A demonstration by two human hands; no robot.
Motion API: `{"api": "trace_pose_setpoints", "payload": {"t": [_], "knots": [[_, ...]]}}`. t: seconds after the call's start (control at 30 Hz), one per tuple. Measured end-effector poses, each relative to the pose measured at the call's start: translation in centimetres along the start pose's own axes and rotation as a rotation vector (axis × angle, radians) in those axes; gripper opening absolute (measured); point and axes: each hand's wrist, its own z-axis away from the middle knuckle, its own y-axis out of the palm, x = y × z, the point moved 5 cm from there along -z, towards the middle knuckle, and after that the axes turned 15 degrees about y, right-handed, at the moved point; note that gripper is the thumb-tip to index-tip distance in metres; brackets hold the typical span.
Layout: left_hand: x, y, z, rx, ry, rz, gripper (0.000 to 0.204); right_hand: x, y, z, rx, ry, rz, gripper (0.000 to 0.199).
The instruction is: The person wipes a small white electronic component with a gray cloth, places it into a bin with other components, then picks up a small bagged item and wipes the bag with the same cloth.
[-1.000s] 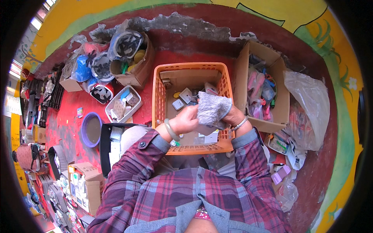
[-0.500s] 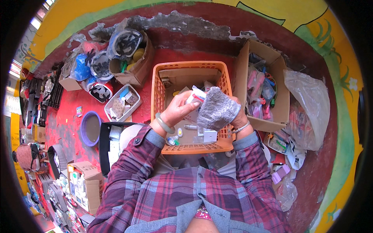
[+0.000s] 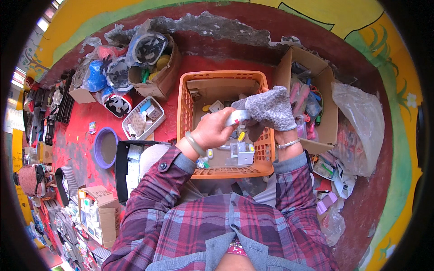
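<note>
Both forearms (image 3: 291,180) reach forward, the left hand (image 3: 216,129) gripping with curled fingers, the right hand (image 3: 285,135) mostly hidden.

A storeroom or small shop is suggested by bagged goods (image 3: 94,77) packed into cardboard boxes (image 3: 329,113) beside a mural-painted wall (image 3: 389,97).

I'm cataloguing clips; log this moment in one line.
left hand: grips white item | right hand: mostly covered by gray cloth | white item: over orange basket
</note>
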Motion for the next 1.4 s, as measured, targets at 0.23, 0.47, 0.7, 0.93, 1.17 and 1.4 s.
{"api": "trace_pose_setpoints", "payload": {"t": [0.23,0.47,0.7,0.93,1.17,1.4], "knots": [[-1.3,0.2,-0.2,-0.081,0.279,-0.467,0.044,-0.8,5.4,0.2,-0.047,-0.013,1.28,0.037],[0.1,0.7,0.1,-0.187,0.221,-0.354,0.045,-3.7,6.9,2.4,-0.053,-0.039,0.065,0.046],[-2.1,0.5,-0.2,-0.154,0.36,-0.417,0.046,-6.6,5.9,2.3,0.154,0.339,-0.807,0.038],[-2.4,0.9,-0.6,-0.074,0.369,-0.567,0.038,-5.4,7.3,3.6,0.12,0.305,-0.852,0.034],[-2.6,4.1,0.4,-0.044,0.398,-0.327,0.043,-10.0,2.8,0.6,-0.15,0.389,-0.857,0.033],[-0.6,1.9,0.3,-0.198,0.132,-0.309,0.04,-4.4,7.1,2.3,-0.12,0.179,-0.676,0.03]]}}
